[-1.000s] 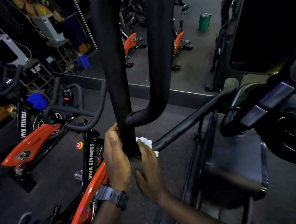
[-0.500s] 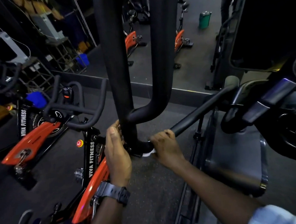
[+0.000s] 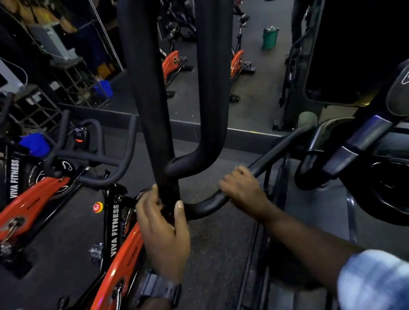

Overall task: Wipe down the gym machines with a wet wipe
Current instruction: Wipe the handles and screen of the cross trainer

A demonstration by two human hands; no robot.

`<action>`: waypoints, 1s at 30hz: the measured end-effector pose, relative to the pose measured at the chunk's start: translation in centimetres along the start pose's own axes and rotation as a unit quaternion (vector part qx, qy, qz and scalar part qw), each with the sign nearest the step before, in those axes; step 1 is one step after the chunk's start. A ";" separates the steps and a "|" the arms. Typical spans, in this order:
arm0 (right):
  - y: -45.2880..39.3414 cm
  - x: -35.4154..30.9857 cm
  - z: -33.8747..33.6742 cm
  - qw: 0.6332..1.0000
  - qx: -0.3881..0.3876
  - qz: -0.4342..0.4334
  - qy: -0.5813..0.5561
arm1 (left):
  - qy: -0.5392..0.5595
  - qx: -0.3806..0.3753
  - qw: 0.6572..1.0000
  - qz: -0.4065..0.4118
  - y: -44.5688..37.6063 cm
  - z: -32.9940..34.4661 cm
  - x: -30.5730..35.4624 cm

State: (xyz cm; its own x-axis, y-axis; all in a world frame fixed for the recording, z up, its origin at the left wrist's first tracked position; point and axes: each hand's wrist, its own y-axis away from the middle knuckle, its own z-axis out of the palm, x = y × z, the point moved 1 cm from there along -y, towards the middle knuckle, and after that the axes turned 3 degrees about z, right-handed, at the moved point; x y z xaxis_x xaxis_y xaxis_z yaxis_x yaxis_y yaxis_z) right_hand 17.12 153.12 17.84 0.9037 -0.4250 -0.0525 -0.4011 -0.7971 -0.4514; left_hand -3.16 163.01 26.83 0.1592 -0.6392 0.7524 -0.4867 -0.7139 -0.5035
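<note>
Dark gym floor (image 3: 209, 266) with orange spin bikes (image 3: 119, 263) by a mirror. My left hand (image 3: 164, 233) grips the machine's upright black post (image 3: 154, 109), my right hand (image 3: 244, 188) curls around the angled handlebar (image 3: 273, 153). Can't see the wet wipe, probably tucked under those fingers.

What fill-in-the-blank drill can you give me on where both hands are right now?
1. The left hand grips the ____ black post of the machine.
2. The right hand wraps round the slanted black ____.
3. On the left wrist sits a dark ____.
4. The spin bike beside the left hand has an ____ frame.

Missing words: upright; bar; watch; orange
</note>
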 end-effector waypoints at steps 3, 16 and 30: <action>-0.1 3.2 -0.4 0.998 0.003 0.051 0.028 | -0.060 0.007 0.995 0.077 0.9 0.3 -1.6; 0.0 8.6 -1.1 0.992 0.059 0.074 0.082 | -0.274 -0.383 0.868 0.157 1.2 11.0 -2.0; 0.4 11.3 -1.7 0.986 0.095 0.107 0.087 | -0.195 -0.410 0.889 0.065 -1.1 13.6 -0.6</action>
State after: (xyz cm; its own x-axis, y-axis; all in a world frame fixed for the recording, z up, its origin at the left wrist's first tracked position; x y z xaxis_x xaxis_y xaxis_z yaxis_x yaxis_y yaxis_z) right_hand 26.90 147.28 18.59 0.7554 -0.6551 -0.0175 -0.5293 -0.5942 -0.6057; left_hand 8.93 160.34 21.17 0.2641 -0.8656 0.4254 -0.9594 -0.2812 0.0234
